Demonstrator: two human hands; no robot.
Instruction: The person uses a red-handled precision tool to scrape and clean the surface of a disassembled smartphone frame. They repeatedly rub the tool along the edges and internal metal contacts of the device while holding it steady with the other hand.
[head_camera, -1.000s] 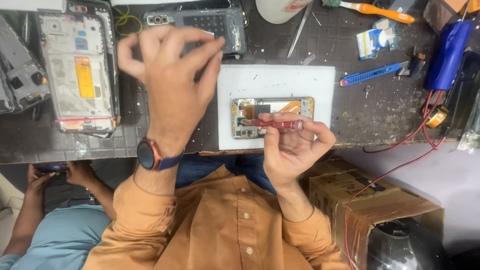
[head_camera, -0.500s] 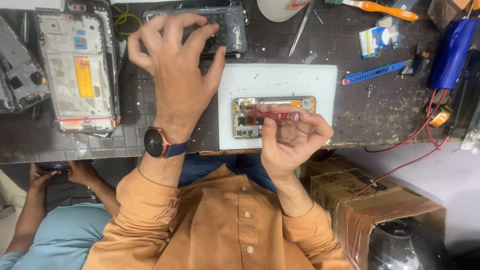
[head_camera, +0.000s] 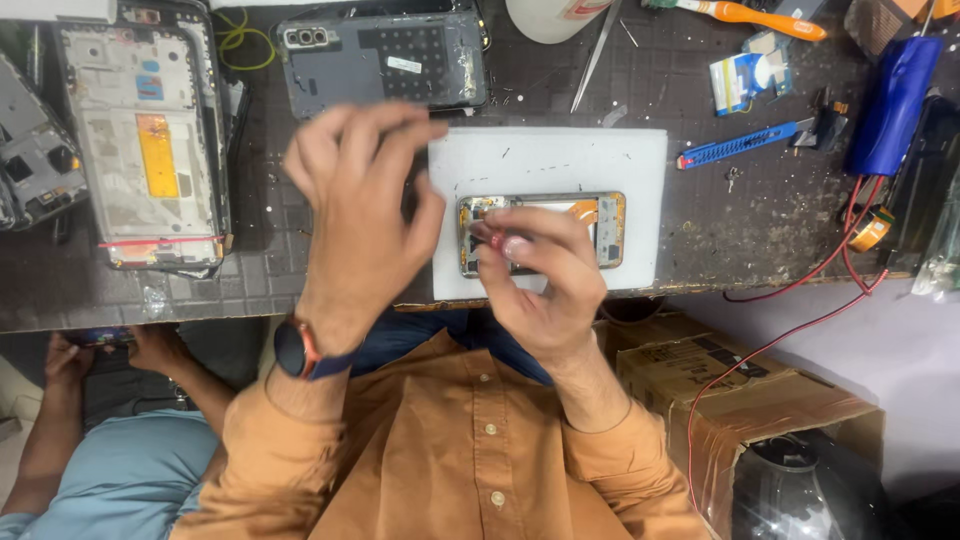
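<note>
Opened phone: lies flat on the white mat, back cover off, its board and orange flex exposed — partly hidden under the right hand.
Right hand: fingers pinched together, clamped on a small red-handled tool, apparently a screwdriver; its tip is hidden.
Left hand: raised above the surface, fingers loosely curled, grip empty — just left of the mat.
Step in hand: judged to be work on the phone's left end, probably a screw.
Next move: calls for a steady tool and the left hand bracing the frame.
Phone relative to grip: directly beneath the right fingertips.
</note>
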